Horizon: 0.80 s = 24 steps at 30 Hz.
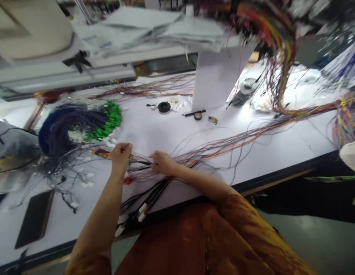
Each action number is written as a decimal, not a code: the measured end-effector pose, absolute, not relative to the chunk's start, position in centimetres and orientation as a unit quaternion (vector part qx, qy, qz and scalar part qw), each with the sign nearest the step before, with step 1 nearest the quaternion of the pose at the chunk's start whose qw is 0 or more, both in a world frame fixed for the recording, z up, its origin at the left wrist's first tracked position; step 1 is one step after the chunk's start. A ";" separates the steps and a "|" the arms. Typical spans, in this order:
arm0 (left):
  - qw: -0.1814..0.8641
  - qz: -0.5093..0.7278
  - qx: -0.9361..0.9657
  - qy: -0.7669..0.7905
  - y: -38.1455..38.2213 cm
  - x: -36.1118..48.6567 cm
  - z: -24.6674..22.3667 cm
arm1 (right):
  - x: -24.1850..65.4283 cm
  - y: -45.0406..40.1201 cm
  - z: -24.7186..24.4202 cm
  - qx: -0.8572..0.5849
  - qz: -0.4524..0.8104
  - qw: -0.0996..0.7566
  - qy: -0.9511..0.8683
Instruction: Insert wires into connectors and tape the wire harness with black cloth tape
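Observation:
My left hand (121, 154) is closed in a pinch, with thin wires running from its fingertips toward the right. A short distance away, my right hand (163, 162) is closed around part of a long wire bundle (214, 147). Black-sleeved wires (143, 163) stretch between the two hands. Just left of my left hand lies an orange-and-black handled tool (102, 153). Below the hands is a small red part (127, 180). Thick black cables with white connectors (142, 209) hang over the table's front edge.
Purple wires (60, 122) with green connectors (108, 122) lie coiled at the left. A dark flat slab (34, 217) rests at front left. Tape rolls (164, 107) and a black pen-like tool (194, 113) lie toward the back. Colourful wires (286, 72) hang at the right.

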State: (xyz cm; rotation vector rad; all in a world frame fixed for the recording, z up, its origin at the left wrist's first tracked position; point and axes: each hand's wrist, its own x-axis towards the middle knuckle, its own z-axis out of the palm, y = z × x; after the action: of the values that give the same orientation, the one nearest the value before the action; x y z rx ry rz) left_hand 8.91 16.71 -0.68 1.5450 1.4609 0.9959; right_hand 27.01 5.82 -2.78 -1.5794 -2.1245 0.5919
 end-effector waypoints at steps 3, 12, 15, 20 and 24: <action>0.361 0.332 0.628 0.605 18.3 10.8 -1.2 | 29.4 3.8 -3.4 -0.585 0.193 0.228 -0.754; 0.138 0.089 0.769 0.617 16.3 11.5 -1.4 | 41.2 -3.7 -2.9 -0.635 0.146 0.308 -0.693; 0.091 0.010 0.767 0.635 15.5 11.2 -1.1 | 46.1 -6.0 -1.5 -0.667 0.123 0.331 -0.656; 0.053 0.002 0.767 0.639 15.6 11.3 -1.4 | 55.9 -4.6 2.1 -0.774 0.043 0.350 -0.527; 0.043 0.005 0.763 0.645 16.4 10.8 -2.8 | 63.2 0.5 5.3 -0.836 -0.035 0.344 -0.426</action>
State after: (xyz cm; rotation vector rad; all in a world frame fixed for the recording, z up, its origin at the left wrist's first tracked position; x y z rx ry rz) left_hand 10.81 16.44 -2.75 2.3326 1.9722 0.0160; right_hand 63.18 0.55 5.26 -2.1730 -1.1063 -0.0904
